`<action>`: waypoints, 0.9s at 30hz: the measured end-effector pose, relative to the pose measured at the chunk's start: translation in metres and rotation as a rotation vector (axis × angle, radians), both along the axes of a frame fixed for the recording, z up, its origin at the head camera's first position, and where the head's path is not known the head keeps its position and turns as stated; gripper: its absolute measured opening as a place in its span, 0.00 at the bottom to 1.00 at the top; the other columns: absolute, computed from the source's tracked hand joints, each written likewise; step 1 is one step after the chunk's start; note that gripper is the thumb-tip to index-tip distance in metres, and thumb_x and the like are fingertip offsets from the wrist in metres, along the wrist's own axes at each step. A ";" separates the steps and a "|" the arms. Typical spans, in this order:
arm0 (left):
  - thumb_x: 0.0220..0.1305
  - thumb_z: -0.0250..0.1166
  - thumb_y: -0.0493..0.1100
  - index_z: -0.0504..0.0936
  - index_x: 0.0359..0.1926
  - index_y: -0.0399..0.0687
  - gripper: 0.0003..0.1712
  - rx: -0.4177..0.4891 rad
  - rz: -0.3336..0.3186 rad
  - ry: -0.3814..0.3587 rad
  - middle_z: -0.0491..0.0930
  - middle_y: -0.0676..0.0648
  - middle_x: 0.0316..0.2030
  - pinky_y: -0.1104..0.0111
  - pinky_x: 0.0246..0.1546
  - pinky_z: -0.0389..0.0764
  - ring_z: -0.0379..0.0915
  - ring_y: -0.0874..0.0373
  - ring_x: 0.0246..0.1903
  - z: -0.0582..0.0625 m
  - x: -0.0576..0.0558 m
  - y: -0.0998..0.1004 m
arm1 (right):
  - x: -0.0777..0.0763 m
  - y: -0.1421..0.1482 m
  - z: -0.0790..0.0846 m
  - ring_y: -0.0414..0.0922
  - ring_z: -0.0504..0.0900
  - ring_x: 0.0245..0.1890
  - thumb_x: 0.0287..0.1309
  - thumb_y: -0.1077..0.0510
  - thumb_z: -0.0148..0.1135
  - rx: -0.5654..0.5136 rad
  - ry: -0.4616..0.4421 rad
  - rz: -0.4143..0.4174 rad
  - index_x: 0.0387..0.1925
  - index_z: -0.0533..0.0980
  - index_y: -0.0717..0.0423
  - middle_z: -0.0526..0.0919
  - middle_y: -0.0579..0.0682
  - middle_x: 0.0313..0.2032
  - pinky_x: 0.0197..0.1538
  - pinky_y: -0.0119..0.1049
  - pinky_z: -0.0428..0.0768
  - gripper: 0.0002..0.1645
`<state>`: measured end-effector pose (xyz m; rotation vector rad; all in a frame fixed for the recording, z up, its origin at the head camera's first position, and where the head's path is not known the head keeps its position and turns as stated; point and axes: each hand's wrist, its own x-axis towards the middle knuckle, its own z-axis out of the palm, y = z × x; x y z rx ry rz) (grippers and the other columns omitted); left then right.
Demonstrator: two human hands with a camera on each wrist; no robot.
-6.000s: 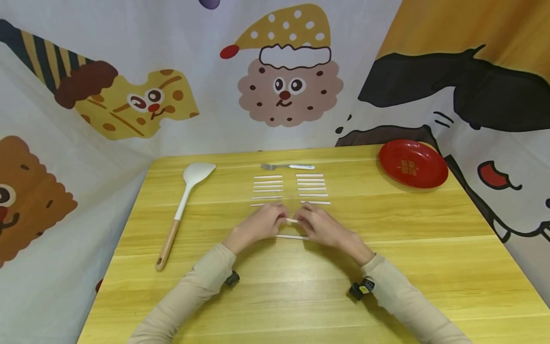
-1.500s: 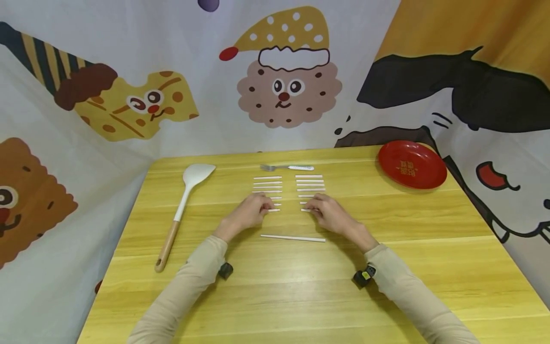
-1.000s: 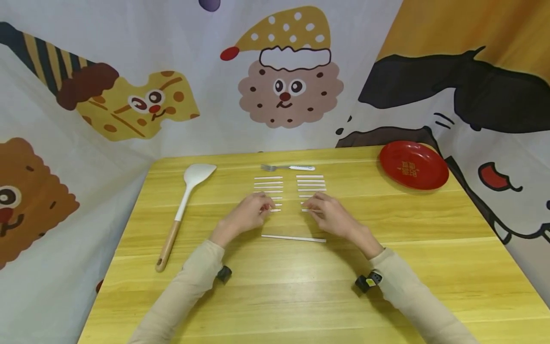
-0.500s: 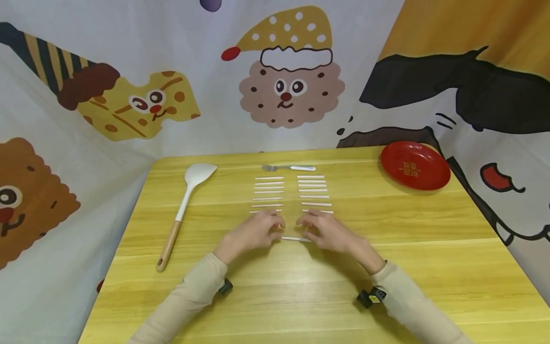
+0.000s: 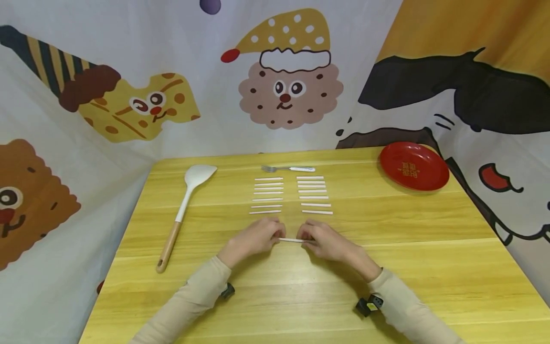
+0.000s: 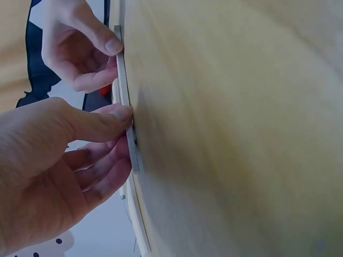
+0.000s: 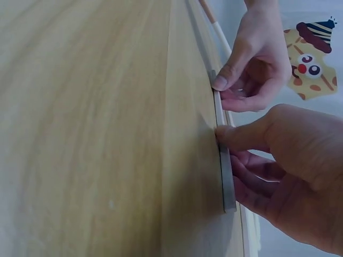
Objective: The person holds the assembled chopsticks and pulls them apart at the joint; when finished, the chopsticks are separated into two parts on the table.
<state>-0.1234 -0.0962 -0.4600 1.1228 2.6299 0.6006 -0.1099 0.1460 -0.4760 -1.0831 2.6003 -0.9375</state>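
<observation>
A slim white chopstick-like stick (image 5: 291,240) lies crosswise close over the table, in front of two columns of shorter white sticks. My left hand (image 5: 260,235) pinches its left part between thumb and fingers. On the right part, my right hand (image 5: 326,240) has the same kind of pinch. A short bare length shows between the hands. In the left wrist view the stick (image 6: 123,88) runs past both thumbs, its end sticking out beyond the fingers. The right wrist view shows the stick (image 7: 228,179) right at the wood surface.
Shorter white sticks form a left column (image 5: 267,199) and a right column (image 5: 314,197). Behind them lies a fork (image 5: 288,169). A white spatula with a wooden handle (image 5: 179,215) lies at the left, and a red plate (image 5: 414,166) stands at the back right.
Both hands have let go of two short sticks at the front ends of the columns. They have come back toward the body and now pinch the long stick that lay in front.
</observation>
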 end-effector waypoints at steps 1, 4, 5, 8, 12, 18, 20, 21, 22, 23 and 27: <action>0.65 0.68 0.33 0.86 0.39 0.46 0.05 0.000 0.000 0.000 0.82 0.51 0.37 0.72 0.40 0.81 0.79 0.59 0.37 -0.001 0.000 0.000 | 0.000 0.000 -0.001 0.38 0.81 0.34 0.59 0.69 0.68 -0.005 0.001 0.001 0.39 0.80 0.58 0.81 0.49 0.36 0.38 0.27 0.83 0.08; 0.65 0.68 0.33 0.86 0.39 0.45 0.05 0.004 0.006 -0.006 0.82 0.50 0.37 0.72 0.39 0.82 0.79 0.59 0.37 -0.003 0.001 0.001 | 0.000 -0.001 -0.004 0.40 0.81 0.34 0.59 0.71 0.66 -0.015 0.021 0.009 0.39 0.80 0.59 0.83 0.51 0.36 0.39 0.27 0.83 0.08; 0.65 0.68 0.33 0.86 0.40 0.45 0.05 0.003 0.009 -0.006 0.82 0.50 0.38 0.72 0.40 0.82 0.79 0.59 0.38 -0.004 0.001 0.001 | 0.000 -0.002 -0.004 0.41 0.81 0.35 0.60 0.71 0.65 -0.018 0.034 0.010 0.39 0.80 0.59 0.83 0.52 0.36 0.39 0.28 0.83 0.08; 0.66 0.67 0.35 0.86 0.42 0.45 0.05 0.017 0.019 0.000 0.80 0.51 0.39 0.73 0.40 0.81 0.78 0.61 0.38 -0.006 0.002 0.002 | 0.000 -0.002 -0.005 0.41 0.80 0.35 0.61 0.71 0.63 -0.026 0.095 -0.003 0.39 0.81 0.60 0.82 0.53 0.37 0.40 0.28 0.83 0.07; 0.70 0.64 0.36 0.86 0.44 0.42 0.06 0.088 0.032 0.025 0.78 0.51 0.40 0.74 0.39 0.81 0.75 0.63 0.36 -0.006 0.001 0.003 | -0.002 -0.004 -0.001 0.40 0.78 0.35 0.61 0.73 0.61 -0.057 0.165 -0.045 0.40 0.80 0.60 0.78 0.51 0.37 0.39 0.28 0.83 0.09; 0.71 0.61 0.32 0.85 0.47 0.37 0.08 0.210 0.046 0.105 0.81 0.47 0.40 0.74 0.40 0.83 0.77 0.61 0.36 -0.001 -0.002 0.005 | -0.006 -0.007 0.009 0.40 0.75 0.33 0.56 0.77 0.59 -0.107 0.233 -0.079 0.43 0.80 0.62 0.76 0.51 0.40 0.35 0.26 0.80 0.15; 0.71 0.62 0.33 0.85 0.47 0.38 0.08 0.233 0.056 0.132 0.82 0.47 0.40 0.75 0.40 0.83 0.77 0.62 0.35 0.001 -0.002 0.006 | -0.007 -0.009 0.011 0.40 0.76 0.34 0.56 0.77 0.59 -0.122 0.241 -0.078 0.43 0.80 0.62 0.76 0.52 0.41 0.36 0.26 0.81 0.16; 0.71 0.62 0.34 0.85 0.47 0.38 0.08 0.238 0.062 0.142 0.83 0.47 0.39 0.76 0.39 0.82 0.77 0.62 0.34 0.002 -0.002 0.007 | -0.008 -0.010 0.012 0.41 0.76 0.35 0.56 0.77 0.60 -0.129 0.242 -0.078 0.43 0.80 0.62 0.77 0.52 0.41 0.37 0.27 0.82 0.15; 0.71 0.62 0.34 0.85 0.46 0.39 0.08 0.250 0.068 0.157 0.83 0.48 0.39 0.76 0.37 0.82 0.76 0.63 0.32 0.002 -0.002 0.007 | -0.008 -0.011 0.013 0.41 0.77 0.36 0.57 0.76 0.60 -0.134 0.246 -0.077 0.43 0.80 0.62 0.78 0.52 0.41 0.38 0.27 0.82 0.14; 0.71 0.63 0.35 0.86 0.45 0.39 0.07 0.256 0.073 0.177 0.83 0.48 0.38 0.77 0.35 0.81 0.76 0.63 0.31 0.003 -0.002 0.007 | -0.009 -0.012 0.013 0.41 0.78 0.37 0.57 0.76 0.61 -0.138 0.249 -0.078 0.42 0.81 0.62 0.79 0.51 0.41 0.40 0.27 0.83 0.13; 0.70 0.64 0.36 0.86 0.41 0.41 0.05 0.275 0.089 0.261 0.84 0.50 0.35 0.78 0.30 0.79 0.74 0.65 0.28 0.003 -0.002 0.007 | -0.009 -0.016 0.013 0.41 0.80 0.37 0.60 0.74 0.63 -0.153 0.276 -0.076 0.42 0.81 0.61 0.81 0.50 0.39 0.41 0.27 0.84 0.10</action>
